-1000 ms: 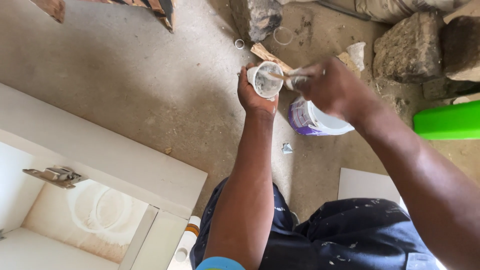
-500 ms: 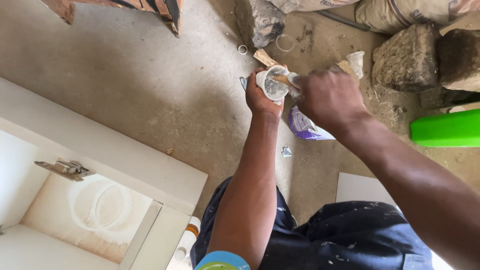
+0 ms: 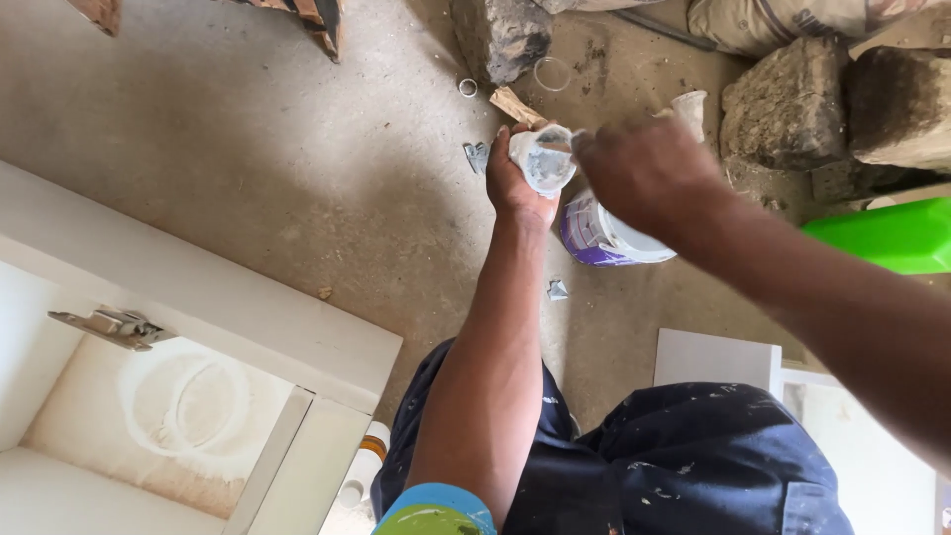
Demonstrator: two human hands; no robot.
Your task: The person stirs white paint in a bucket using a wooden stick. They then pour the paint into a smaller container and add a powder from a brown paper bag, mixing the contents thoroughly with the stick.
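The left hand (image 3: 515, 183) grips a small white cup (image 3: 542, 159); the right hand (image 3: 644, 173) is blurred — its finger state, and anything pinched, cannot be told.

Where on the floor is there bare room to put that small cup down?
Bare concrete floor lies left of the left hand, between the white cabinet and the rock. Crowded right: tub, stone blocks, green container around the right hand.

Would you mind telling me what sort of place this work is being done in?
Probably a building or renovation site: a bare, dusty concrete floor, rough stone blocks lying about, and an unfinished white cabinet with a hinge fitted.
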